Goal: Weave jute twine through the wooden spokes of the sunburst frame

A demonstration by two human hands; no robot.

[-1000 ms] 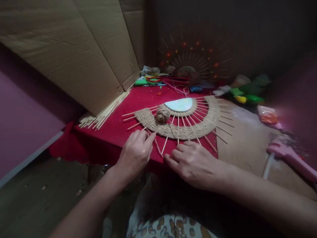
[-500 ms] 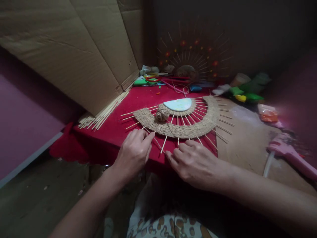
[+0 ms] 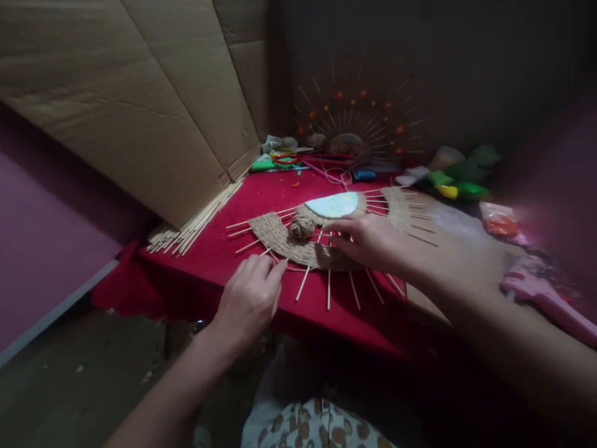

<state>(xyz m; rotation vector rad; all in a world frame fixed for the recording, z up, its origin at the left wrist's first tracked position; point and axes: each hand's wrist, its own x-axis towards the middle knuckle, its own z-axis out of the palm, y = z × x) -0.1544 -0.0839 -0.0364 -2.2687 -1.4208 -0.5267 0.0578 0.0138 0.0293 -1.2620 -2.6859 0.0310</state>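
A half-round woven piece point(image 3: 302, 252), with a twine band over radiating wooden sticks, lies on the red cloth. Its inner half-disc point(image 3: 332, 205) is pale blue, edged with twine. On the band rests a ball of twine point(image 3: 302, 228). My left hand point(image 3: 252, 287) is closed at the lower left edge, pinching the end of a wooden stick point(image 3: 285, 261). My right hand point(image 3: 368, 239) reaches over the band, covering part of it, its fingertips closed beside the ball on a strand of twine. Another strand follows the band's outer edge near my left hand.
Loose wooden sticks point(image 3: 198, 221) lie by a large cardboard sheet point(image 3: 153, 112) at left. Scissors point(image 3: 286, 160) and small packets lie behind. A pink glue gun point(image 3: 536, 283) sits at right. A similar flowered half-round piece point(image 3: 347, 146) stands at the back.
My right hand has moved up from the front edge of the sticks to beside the twine ball. My left hand stays at the lower left sticks. The strand now lies closer to the band.
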